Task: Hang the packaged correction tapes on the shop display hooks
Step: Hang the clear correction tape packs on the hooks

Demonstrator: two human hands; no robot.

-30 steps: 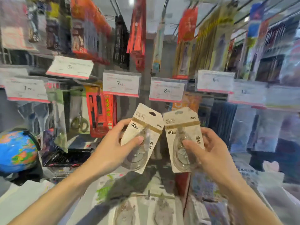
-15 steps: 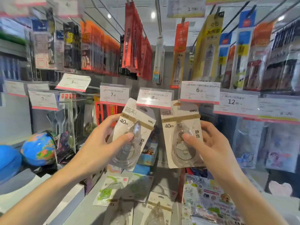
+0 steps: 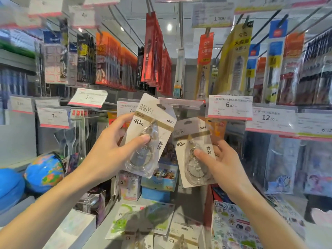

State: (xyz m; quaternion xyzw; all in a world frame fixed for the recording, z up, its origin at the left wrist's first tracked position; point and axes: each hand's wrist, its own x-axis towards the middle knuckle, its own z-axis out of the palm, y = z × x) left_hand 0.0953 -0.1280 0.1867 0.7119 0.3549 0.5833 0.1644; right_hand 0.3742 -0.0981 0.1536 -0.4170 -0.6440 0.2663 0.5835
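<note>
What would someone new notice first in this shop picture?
Two white packs of correction tape held up mid-frame: the left hand grips the tilted left pack, the right hand the lower right pack. Behind them hang white price tags, and a blue globe sits at lower left.

You are standing in a stationery shop. Rows of carded pens and refills [image 3: 154,56] hang from long metal display hooks [image 3: 181,24] overhead. Clear price-tag holders face you, one price tag [image 3: 230,107] reading 6.00, another price tag [image 3: 269,118] reading 12.90. Globes [image 3: 44,172] sit on the lower shelf to your left, and packaged correction tapes [image 3: 181,236] lie loose on the shelf [image 3: 100,229] below.
</note>
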